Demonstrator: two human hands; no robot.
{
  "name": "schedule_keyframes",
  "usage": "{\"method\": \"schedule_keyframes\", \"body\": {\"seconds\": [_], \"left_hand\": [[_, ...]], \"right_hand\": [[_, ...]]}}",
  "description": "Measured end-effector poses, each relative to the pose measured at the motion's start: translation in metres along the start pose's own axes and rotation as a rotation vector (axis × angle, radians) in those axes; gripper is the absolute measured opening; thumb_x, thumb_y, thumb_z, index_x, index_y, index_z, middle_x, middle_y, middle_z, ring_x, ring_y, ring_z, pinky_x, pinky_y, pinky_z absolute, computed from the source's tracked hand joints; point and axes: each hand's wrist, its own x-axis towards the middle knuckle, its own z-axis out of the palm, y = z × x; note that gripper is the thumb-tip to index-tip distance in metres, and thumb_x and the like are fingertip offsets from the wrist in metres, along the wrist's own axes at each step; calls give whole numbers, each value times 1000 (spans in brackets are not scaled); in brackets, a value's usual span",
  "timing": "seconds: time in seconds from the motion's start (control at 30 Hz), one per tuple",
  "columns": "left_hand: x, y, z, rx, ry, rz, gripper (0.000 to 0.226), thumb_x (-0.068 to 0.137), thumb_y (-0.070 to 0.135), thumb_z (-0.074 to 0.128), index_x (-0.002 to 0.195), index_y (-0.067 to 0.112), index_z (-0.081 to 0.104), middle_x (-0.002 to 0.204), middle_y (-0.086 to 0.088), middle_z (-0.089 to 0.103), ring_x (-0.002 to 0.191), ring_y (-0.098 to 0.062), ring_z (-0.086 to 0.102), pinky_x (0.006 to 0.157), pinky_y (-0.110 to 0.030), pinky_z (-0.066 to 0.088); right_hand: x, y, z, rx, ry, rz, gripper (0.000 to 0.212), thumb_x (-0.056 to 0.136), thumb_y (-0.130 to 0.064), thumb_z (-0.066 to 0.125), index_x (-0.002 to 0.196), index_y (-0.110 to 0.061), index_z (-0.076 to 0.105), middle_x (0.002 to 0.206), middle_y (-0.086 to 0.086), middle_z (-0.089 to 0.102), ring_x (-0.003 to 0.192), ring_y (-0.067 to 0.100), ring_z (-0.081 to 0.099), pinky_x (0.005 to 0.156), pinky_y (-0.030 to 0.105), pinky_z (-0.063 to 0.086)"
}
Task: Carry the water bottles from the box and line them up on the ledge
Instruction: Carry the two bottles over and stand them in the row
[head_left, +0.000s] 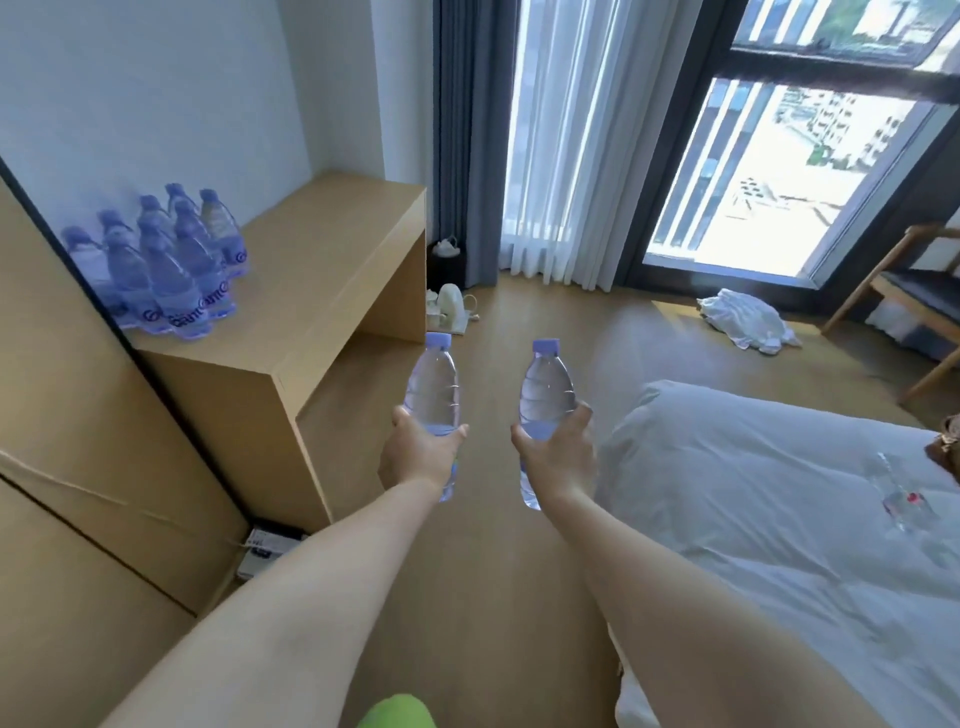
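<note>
Carrying one bottle upright in each grip, the left hand (423, 452) and right hand (558, 457) hold them by the middle, ready to join the cluster of bottles (166, 260) far left on the ledge (322, 270).

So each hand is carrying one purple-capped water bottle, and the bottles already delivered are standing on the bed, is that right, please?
Not quite. The left hand and right hand each grip one purple-capped water bottle, but the head view shows the delivered bottles standing on the wooden ledge by the wall, not on the bed.
</note>
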Motion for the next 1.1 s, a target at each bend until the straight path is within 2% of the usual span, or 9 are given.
{"method": "schedule_keyframes", "body": {"seconds": [0.13,0.23,0.33,0.47,0.57,0.67,0.83,1.0,1.1], "left_hand": [[69,18,21,-38,25,-57,62,74,49,75,112,13,41,105,-7,61,95,-33,63,83,-41,53],[134,28,37,-46,29,-44,56,74,46,74,105,16,39,109,-4,58,98,-30,60,83,-38,49],[206,40,42,-57,17,-28,51,76,43,73,100,19,36,109,-2,57,91,-25,55,83,-38,47],[297,58,33,-36,39,-45,56,74,44,74,110,17,41,112,-1,59,92,-26,59,71,-32,40],[355,73,22,6,91,-73,64,73,47,73,118,15,41,118,-1,59,102,-28,60,73,-32,37],[405,81,17,22,119,-85,67,72,49,73,120,15,40,120,0,58,101,-28,60,73,-33,37],[480,91,19,3,175,-160,57,70,48,74,104,21,37,110,2,60,84,-24,57,69,-32,40],[556,97,29,-4,275,-260,56,68,45,74,101,21,36,104,3,57,78,-22,53,64,-30,37],[599,103,33,-56,340,-319,59,69,47,74,108,21,39,99,8,50,77,-19,50,63,-29,35]], "right_hand": [[65,-18,43,-19,-60,-31,71,77,-50,70,132,-18,37,122,-1,50,108,25,58,86,39,48],[118,-38,85,-35,-105,-52,77,75,-54,70,134,-17,37,125,-2,51,109,24,59,87,40,49],[171,-69,129,-37,-132,-74,79,75,-55,70,135,-16,36,127,-2,51,109,24,59,85,39,49],[226,-120,181,-21,-165,-99,79,76,-54,71,136,-18,34,129,-3,50,111,24,58,88,42,50],[262,-156,214,-16,-188,-121,76,77,-53,70,135,-19,34,129,-3,50,111,24,58,89,43,51],[295,-184,245,-5,-223,-140,72,79,-52,69,133,-20,35,127,-3,50,110,25,58,88,46,52],[354,-216,301,-10,-299,-178,68,80,-52,69,130,-21,35,125,-2,50,109,24,58,86,43,51],[419,-242,366,-5,-397,-245,63,82,-50,68,127,-20,36,119,-4,48,104,22,56,81,38,48],[453,-266,406,1,-477,-282,67,81,-51,67,130,-19,34,113,-7,43,96,20,53,76,36,46]]}}
